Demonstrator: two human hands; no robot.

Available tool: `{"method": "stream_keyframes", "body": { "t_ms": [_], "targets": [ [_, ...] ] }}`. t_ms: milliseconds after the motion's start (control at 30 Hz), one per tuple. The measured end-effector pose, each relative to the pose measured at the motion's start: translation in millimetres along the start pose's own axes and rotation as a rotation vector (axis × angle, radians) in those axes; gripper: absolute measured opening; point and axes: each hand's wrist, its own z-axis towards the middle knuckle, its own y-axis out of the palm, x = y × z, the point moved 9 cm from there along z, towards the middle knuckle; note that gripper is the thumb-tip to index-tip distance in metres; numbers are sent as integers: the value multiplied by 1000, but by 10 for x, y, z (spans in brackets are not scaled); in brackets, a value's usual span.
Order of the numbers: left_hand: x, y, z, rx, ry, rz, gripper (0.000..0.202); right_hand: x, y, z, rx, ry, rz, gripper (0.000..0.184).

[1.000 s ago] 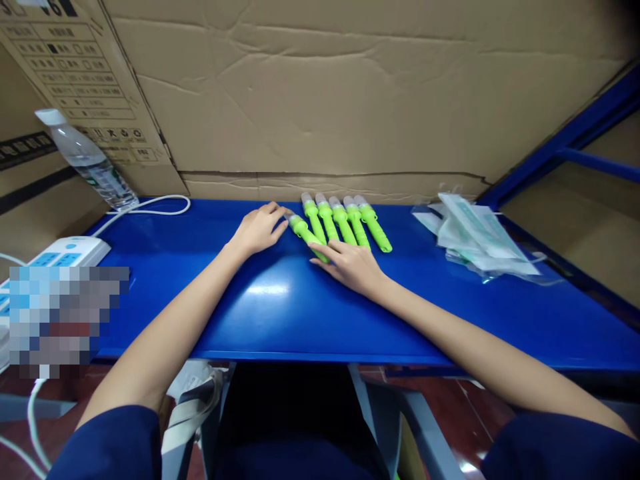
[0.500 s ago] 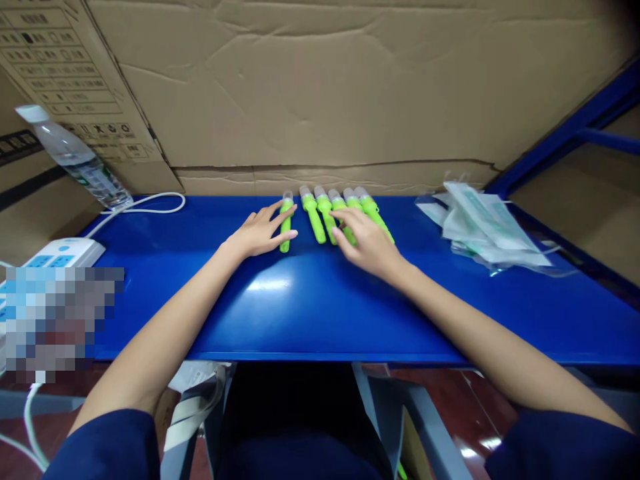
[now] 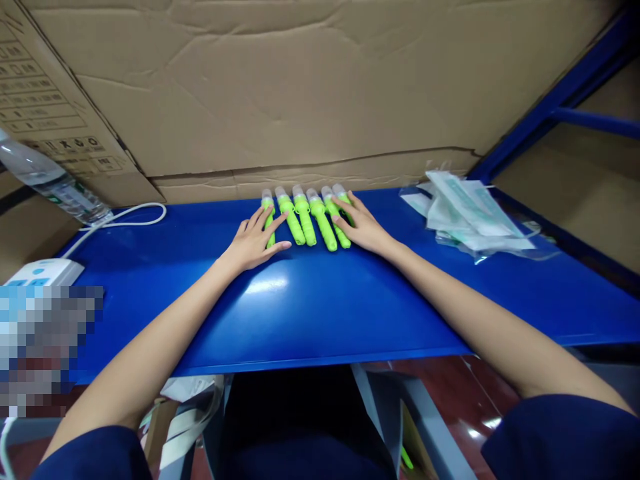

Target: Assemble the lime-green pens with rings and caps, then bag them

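Several bright green tubes with clear caps (image 3: 306, 219) lie side by side at the back of the blue table (image 3: 310, 307), caps toward the cardboard wall. My left hand (image 3: 254, 240) rests flat at the left end of the row, fingers spread over the leftmost tube (image 3: 269, 215). My right hand (image 3: 361, 225) lies flat at the right end, fingers stretched against the rightmost tube. Neither hand grips anything.
A pile of clear sealed packets (image 3: 467, 217) lies at the right back of the table. A water bottle (image 3: 50, 183), a white cable (image 3: 123, 215) and a white power strip (image 3: 43, 272) are at the left. Cardboard boxes (image 3: 280, 93) wall off the back.
The separate leftmost tube has been pushed in beside the others. My right hand slid from on top of the tubes to the right end of the row.
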Motion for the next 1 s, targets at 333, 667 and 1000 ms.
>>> {"method": "stream_keyframes", "body": {
  "t_ms": [333,667,1000],
  "targets": [
    [83,1,21,14,160,-16,72,-335,254,-101,-138,-54,49,79],
    [-106,-119,11,-95,245,-143,63,-400,315,-114,-183,-129,-34,83],
    [-154,-171,-36,-131,221,-171,67,-378,251,-27,-193,-162,3,93]
  ]
}}
